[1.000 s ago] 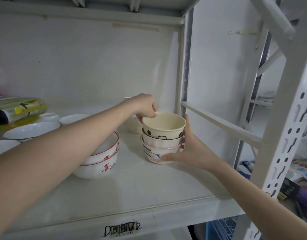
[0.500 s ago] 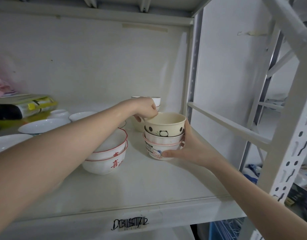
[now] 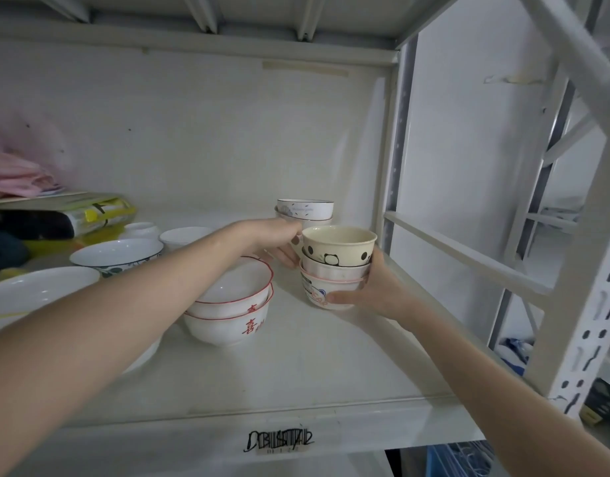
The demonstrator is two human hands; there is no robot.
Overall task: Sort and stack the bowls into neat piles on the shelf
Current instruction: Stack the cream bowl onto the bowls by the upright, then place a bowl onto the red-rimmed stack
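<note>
Cream panda bowl (image 3: 338, 247) atop three-bowl stack (image 3: 334, 273) | left hand (image 3: 279, 241) gripping its left side | right hand (image 3: 372, 290) cupping stack base | white shelf (image 3: 296, 366)

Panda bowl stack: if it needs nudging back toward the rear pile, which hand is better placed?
Right, probably. The right hand cups the stack low, around the bottom bowl, so it can likely slide all three. The left hand only touches the panda bowl near its rim, above the red-rimmed bowls.
</note>
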